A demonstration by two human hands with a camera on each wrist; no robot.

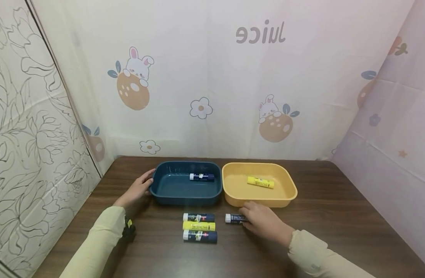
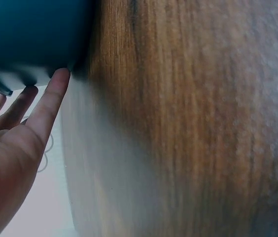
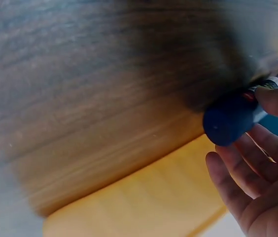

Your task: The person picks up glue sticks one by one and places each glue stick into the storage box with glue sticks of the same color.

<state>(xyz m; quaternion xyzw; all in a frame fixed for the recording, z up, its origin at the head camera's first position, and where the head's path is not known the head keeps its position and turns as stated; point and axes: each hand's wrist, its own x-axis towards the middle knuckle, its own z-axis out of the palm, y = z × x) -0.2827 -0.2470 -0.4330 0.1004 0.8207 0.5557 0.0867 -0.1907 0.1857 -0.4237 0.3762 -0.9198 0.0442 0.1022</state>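
My right hand [image 1: 264, 222] pinches a navy glue stick [image 1: 233, 218] with a white end, low over the table in front of the yellow tray. Seen from the right wrist, thumb and fingers lie on either side of its navy end [image 3: 223, 121]. My left hand [image 1: 137, 189] touches the left outer wall of the dark blue tray [image 1: 186, 201], fingers extended; the left wrist view shows its fingertips [image 2: 60, 79] against that wall. One navy glue stick [image 1: 202, 177] lies inside the blue tray. A yellow glue stick [image 1: 260, 182] lies in the yellow tray [image 1: 257, 201].
In front of the blue tray, a navy glue stick [image 1: 198, 217], a yellow one [image 1: 198, 226] and another navy one [image 1: 200, 236] lie side by side on the brown wooden table [image 1: 164, 258]. A printed curtain [image 1: 205, 77] hangs behind; a patterned panel stands at the left.
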